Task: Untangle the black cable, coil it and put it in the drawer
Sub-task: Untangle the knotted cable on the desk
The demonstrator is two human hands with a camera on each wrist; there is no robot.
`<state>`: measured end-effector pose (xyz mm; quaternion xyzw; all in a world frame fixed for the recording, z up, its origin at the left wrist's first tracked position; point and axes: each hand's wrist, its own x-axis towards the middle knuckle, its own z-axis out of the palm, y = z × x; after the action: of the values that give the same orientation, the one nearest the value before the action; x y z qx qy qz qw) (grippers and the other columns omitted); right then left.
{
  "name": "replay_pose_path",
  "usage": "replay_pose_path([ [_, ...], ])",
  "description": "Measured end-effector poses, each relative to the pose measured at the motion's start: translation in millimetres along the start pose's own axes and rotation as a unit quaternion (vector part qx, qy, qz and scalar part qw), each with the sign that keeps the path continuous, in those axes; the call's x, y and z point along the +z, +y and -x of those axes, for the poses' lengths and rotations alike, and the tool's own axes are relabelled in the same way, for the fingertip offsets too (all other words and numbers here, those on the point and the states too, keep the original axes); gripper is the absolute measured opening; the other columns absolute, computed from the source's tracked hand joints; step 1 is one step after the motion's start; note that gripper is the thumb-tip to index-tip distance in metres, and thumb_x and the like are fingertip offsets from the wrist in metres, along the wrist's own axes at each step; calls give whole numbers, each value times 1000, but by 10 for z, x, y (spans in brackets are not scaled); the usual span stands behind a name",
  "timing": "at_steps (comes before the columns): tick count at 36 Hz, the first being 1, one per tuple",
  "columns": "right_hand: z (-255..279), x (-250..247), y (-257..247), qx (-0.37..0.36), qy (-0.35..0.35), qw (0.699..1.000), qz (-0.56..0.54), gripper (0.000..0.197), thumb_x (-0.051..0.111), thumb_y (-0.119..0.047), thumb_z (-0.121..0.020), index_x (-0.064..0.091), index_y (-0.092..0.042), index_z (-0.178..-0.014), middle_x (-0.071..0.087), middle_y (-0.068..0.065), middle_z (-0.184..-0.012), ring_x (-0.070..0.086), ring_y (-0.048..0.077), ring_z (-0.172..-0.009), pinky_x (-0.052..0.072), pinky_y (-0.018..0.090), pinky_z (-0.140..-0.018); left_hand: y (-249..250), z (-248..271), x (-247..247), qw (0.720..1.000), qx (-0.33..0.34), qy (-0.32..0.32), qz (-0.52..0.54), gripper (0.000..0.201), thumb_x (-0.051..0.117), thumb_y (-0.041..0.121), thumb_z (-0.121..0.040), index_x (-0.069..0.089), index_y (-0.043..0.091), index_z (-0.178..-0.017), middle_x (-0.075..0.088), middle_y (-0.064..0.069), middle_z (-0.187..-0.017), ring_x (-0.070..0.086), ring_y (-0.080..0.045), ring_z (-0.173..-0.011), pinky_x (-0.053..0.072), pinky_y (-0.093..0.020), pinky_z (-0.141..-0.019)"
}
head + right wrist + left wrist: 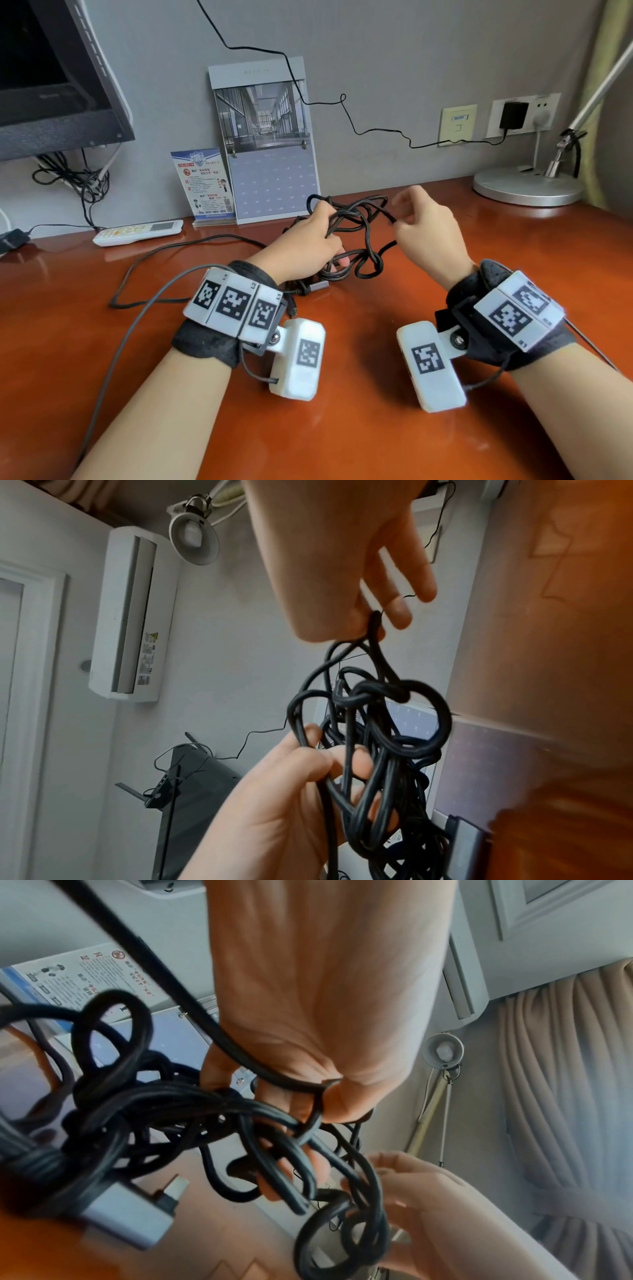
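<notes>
- Untangling black cable (356, 236): our left hand (301, 246) grips the bundle, our right hand (428, 229) pinches one loop.
- Next, we judge: draw that loop free of the knot.

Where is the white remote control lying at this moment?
In the head view, the white remote control lies on the left rear part of the reddish-brown wooden desk, just left of the blue printed leaflet and below the black monitor.
</notes>
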<state>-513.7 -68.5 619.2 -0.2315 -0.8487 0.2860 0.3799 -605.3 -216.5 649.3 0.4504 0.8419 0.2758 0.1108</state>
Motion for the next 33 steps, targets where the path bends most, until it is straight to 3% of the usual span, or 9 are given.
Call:
replay_pose_path([
  [6,35,16,-34,-95,-13,995,-36,19,59,-25,-88,55,-19,-106,47,-11,-81,44,12,-78,38,31,-71,6,15,-18,1000,-8,13,2,30,36,14,-98,28,21,-125,69,4,-88,57,-15,-69,43,-24,-57],
  [9,52,-13,-49,-119,-21,990,-73,12,60,-29,-89,59,-22,-98,56,-13,-77,48,7,-71,39,30,-67,14,30,-28,1000,-3,22,-3,21,35,13,-99,30,22,-117,64,7,-81,55,-7,-61,37,-8,-43],
  [13,60,-3,-75,-125,-8,991,-46,9,56,-23,-92,66,-23,-93,54,-16,-64,48,9,-64,36,30,-62,23,44,-36,999,9,27,-25,15,35,14,-100,28,22,-110,55,7,-77,49,0,-54,34,-7,-40],
  [16,12,-10,-62,-84,48,995,-36,12,52,-20,-92,57,-20,-81,46,-11,-58,43,19,-64,31,30,-59,11,43,-36,999,9,29,-35,14,38,16,-100,28,20,-108,44,5,-73,46,1,-45,32,-9,-39],
  [19,-75,-50,23,19,104,990,-91,20,48,-18,-91,49,-9,-72,50,3,-60,43,31,-67,35,36,-60,-16,24,-43,999,-1,31,-27,17,42,20,-98,32,20,-112,47,3,-75,41,-8,-54,30,-13,-40],
  [21,-107,-73,94,94,101,984,-115,18,46,-20,-89,56,-6,-81,60,13,-71,54,34,-74,48,43,-71,-21,21,-47,999,-9,23,-20,22,42,21,-98,32,22,-118,55,2,-77,42,-11,-55,28,-15,-41],
  [25,-94,-62,135,143,32,982,-115,21,45,-12,-85,54,-17,-103,67,7,-90,59,24,-84,50,45,-87,6,17,-18,999,-8,3,-50,21,35,18,-99,27,18,-118,67,-9,-100,48,-15,-61,36,-25,-52],
  [29,-57,-70,54,15,40,997,-61,47,48,-3,-82,47,-13,-128,54,4,-128,48,20,-119,36,25,-95,12,2,26,996,-12,-16,-82,30,31,17,-100,22,11,-128,64,-17,-104,62,-31,-81,45,-38,-65],
  [33,-20,-30,-30,-155,28,987,4,39,54,-1,-81,61,-16,-116,53,5,-125,40,23,-121,22,16,-93,13,7,54,994,-7,-28,-104,13,29,17,-101,24,16,-112,59,-20,-91,50,-23,-72,35,-33,-61],
])
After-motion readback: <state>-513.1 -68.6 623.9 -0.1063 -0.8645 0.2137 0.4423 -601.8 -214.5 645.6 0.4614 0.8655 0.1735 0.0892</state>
